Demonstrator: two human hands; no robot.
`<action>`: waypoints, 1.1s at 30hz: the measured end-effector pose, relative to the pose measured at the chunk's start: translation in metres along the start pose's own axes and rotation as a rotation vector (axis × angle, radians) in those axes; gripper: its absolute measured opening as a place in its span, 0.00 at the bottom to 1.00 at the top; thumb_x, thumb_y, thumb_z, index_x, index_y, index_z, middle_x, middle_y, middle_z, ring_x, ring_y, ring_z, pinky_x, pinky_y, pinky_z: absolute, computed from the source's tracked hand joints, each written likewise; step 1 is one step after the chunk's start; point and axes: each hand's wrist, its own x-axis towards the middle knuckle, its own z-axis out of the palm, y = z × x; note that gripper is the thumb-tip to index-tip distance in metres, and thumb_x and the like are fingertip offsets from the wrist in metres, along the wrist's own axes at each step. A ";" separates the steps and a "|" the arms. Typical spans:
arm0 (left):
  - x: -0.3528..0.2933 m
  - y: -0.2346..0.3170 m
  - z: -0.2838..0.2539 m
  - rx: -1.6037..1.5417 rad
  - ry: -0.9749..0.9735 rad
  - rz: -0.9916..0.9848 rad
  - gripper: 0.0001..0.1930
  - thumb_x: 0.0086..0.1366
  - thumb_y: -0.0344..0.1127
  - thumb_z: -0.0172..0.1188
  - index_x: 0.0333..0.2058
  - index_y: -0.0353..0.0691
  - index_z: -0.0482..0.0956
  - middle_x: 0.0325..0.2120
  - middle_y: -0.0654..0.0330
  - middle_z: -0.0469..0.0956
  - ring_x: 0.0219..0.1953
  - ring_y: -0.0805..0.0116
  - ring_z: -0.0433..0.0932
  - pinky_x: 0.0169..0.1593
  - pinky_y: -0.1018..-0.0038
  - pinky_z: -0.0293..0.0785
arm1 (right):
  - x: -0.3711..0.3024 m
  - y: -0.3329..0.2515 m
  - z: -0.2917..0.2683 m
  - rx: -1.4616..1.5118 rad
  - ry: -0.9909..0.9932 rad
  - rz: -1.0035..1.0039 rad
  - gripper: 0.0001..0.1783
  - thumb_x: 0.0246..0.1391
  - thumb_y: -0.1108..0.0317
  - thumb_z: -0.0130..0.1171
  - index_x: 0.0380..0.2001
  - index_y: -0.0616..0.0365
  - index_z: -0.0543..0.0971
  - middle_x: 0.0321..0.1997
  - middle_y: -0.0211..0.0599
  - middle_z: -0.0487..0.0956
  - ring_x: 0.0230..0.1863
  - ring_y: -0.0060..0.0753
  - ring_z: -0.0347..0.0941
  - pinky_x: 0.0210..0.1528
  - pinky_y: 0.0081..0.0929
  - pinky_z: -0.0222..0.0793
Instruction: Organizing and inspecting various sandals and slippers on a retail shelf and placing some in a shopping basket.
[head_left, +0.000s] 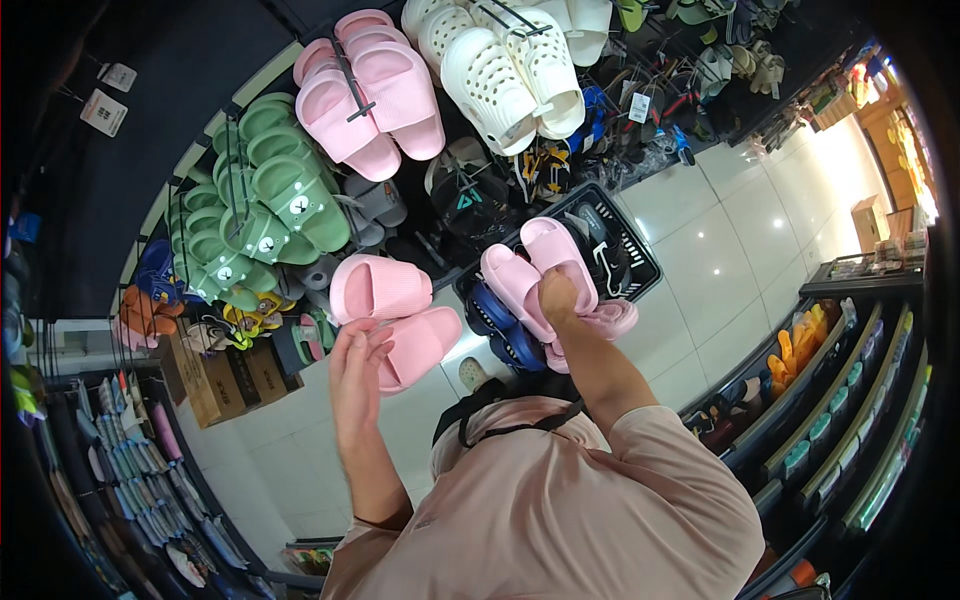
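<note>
My left hand (358, 365) is closed at the edge of a pair of pink slides (405, 290), its fingers lying along their left side; the thumb's grip is partly hidden. My right hand (558, 298) is on another pair of pink slides (512, 280), with its fingers tucked down between the two shoes and out of sight. That second pair is over a black shopping basket (650, 272). More pink footwear (610, 320) lies beneath my right wrist, and dark blue slippers (500, 325) sit at the basket's left. Black sandals (612, 265) are inside it.
Pink slides (370, 95), white clogs (505, 80) and green slides with bear faces (265, 190) hang on wall hooks ahead. Cardboard boxes (215, 380) stand at left on the tiled floor (720, 240). Stocked shelves (820, 420) line the right; a hanging goods rack (150, 480) is lower left.
</note>
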 end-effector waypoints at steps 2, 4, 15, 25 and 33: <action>0.001 0.005 0.007 0.011 -0.061 0.016 0.17 0.71 0.41 0.52 0.49 0.33 0.71 0.45 0.57 0.72 0.48 0.61 0.76 0.52 0.64 0.72 | 0.009 0.018 0.034 -0.113 -0.094 0.095 0.13 0.52 0.67 0.60 0.38 0.63 0.80 0.40 0.48 0.81 0.39 0.51 0.80 0.38 0.46 0.76; -0.002 0.008 0.008 0.027 -0.097 0.038 0.16 0.71 0.40 0.53 0.48 0.32 0.71 0.45 0.56 0.73 0.47 0.61 0.77 0.52 0.64 0.73 | 0.007 0.013 0.027 -0.049 -0.081 0.024 0.13 0.52 0.66 0.61 0.38 0.63 0.80 0.39 0.49 0.82 0.39 0.52 0.80 0.38 0.46 0.76; 0.008 0.025 0.055 0.092 -0.316 0.091 0.15 0.70 0.36 0.53 0.49 0.31 0.70 0.43 0.55 0.75 0.45 0.64 0.78 0.50 0.67 0.74 | 0.004 -0.021 -0.149 0.098 -0.260 0.130 0.22 0.44 0.61 0.68 0.41 0.61 0.80 0.44 0.55 0.80 0.46 0.54 0.78 0.48 0.44 0.75; 0.003 0.016 0.063 0.126 -0.351 0.040 0.14 0.69 0.34 0.52 0.48 0.31 0.70 0.42 0.55 0.75 0.44 0.64 0.78 0.50 0.68 0.73 | 0.001 -0.061 -0.140 -0.207 -0.291 -0.523 0.46 0.41 0.60 0.68 0.67 0.34 0.64 0.72 0.46 0.58 0.74 0.61 0.45 0.66 0.74 0.44; -0.004 0.016 0.050 0.144 -0.254 0.070 0.12 0.70 0.34 0.51 0.46 0.31 0.72 0.41 0.56 0.75 0.44 0.64 0.78 0.49 0.67 0.74 | 0.019 -0.073 -0.113 -0.372 -0.500 -0.643 0.44 0.39 0.45 0.72 0.63 0.32 0.69 0.64 0.35 0.68 0.69 0.49 0.56 0.67 0.68 0.43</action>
